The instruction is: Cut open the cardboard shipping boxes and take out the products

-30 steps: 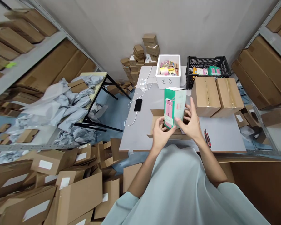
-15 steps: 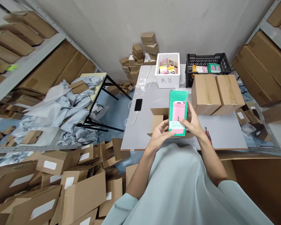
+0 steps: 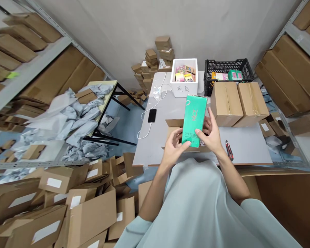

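Observation:
Between my two hands is a green product box (image 3: 195, 119) with "NICE" printed along its side, tilted slightly and held up in front of me. My left hand (image 3: 174, 146) grips its lower left, thumb on the near face. On the right edge, my right hand (image 3: 212, 132) holds it with the thumb pressed on the front; its fingers are partly hidden behind the box. Under and behind the green box stands an open cardboard box (image 3: 172, 124) on the grey table (image 3: 150, 151); most of its inside is hidden.
A white bin (image 3: 184, 89) and a black crate (image 3: 208, 86) hold small packages at the back. Two closed cartons (image 3: 226, 103) sit to the right, near a red utility knife (image 3: 229, 150). A phone (image 3: 152, 115) charges at left. Cardboard boxes (image 3: 93, 213) crowd the floor.
The green box has been turned in my hands: its face with the pink picture has given way to a plain green side with lettering. Both hands remain on it.

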A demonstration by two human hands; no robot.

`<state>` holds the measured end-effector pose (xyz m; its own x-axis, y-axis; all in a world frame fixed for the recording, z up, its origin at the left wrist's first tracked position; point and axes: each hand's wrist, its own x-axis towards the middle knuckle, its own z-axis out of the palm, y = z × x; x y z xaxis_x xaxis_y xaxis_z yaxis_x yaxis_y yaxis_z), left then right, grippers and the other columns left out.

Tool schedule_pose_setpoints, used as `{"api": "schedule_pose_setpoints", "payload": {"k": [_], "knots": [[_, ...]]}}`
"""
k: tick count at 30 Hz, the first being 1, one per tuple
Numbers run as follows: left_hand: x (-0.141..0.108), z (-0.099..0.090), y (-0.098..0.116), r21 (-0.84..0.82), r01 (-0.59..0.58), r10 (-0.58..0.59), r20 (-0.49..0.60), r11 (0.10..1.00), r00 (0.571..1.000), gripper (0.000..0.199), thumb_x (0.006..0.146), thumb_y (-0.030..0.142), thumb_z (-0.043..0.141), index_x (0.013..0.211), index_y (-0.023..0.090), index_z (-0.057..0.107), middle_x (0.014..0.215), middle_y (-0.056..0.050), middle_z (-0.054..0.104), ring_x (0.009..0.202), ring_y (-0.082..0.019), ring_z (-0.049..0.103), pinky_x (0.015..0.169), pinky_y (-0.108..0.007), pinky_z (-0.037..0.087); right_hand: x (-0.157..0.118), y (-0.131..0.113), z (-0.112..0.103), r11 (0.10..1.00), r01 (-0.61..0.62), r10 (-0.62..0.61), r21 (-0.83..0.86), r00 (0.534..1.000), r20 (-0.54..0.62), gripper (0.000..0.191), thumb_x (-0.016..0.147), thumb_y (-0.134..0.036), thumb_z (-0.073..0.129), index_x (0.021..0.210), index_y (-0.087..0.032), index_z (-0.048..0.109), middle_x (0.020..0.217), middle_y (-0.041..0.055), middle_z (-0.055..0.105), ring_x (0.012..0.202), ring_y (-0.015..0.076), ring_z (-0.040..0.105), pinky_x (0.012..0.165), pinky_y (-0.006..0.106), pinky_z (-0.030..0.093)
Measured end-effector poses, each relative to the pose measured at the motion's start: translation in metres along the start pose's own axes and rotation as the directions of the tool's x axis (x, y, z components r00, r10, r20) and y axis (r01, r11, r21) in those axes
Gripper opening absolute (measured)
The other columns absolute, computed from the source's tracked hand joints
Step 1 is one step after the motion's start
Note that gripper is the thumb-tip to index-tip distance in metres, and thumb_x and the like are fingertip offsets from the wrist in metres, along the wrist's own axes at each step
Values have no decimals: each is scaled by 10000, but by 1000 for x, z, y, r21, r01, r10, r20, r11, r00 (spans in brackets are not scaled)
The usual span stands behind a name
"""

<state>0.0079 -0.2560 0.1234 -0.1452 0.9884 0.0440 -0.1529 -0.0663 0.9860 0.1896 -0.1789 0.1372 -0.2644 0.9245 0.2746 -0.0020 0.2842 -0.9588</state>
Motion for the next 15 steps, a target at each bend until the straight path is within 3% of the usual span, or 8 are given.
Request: {"api": "schedule_pose_setpoints", "payload": {"k": [3,5,10,13,15], "knots": [[6,-14,-6,-94,98,-89,97,991,991,844,745,549,1072,1432,224,704,1526,-170,743,1393,-369,732,1152,-513,645,3,5,-5,998,-13,9,53,997,71,1285,935,-801,804,1883,-423,25,1669,162,635,1401,368,736,1012,534,731],[8,-16,-10,-108,108,-97,98,988,990,836,728,516,1085,1423,222,723,1493,-161,766,1377,-363,740,1174,-521,631,4,7,-6,997,-6,-1,71,995,96,1297,925,-809,814,1883,-424,28,1668,164,636,1408,370,736,1019,542,730],[6,-1,-13,-22,24,-26,-91,999,996,840,764,509,1056,1476,236,703,1458,-152,766,1303,-343,758,1092,-497,664,4,5,0,1000,12,-12,-13,1000,25,1195,979,-762,780,1886,-428,79,1768,154,549,1556,364,639,1149,558,678],[0,16,-12,114,-42,70,-252,993,965,904,779,487,1042,1561,260,649,1496,-164,719,1371,-357,716,998,-428,690,0,0,8,996,8,-14,-84,998,-66,1227,960,-711,828,1889,-414,83,1806,162,501,1576,380,615,1164,571,667],[-5,24,-11,194,-73,129,-293,978,948,955,773,460,1045,1609,283,618,1559,-165,674,1448,-368,669,977,-394,692,-1,-3,11,993,-5,1,-117,999,-40,1280,963,-684,836,1884,-428,-16,1847,157,434,1595,390,594,1209,607,633]]}}
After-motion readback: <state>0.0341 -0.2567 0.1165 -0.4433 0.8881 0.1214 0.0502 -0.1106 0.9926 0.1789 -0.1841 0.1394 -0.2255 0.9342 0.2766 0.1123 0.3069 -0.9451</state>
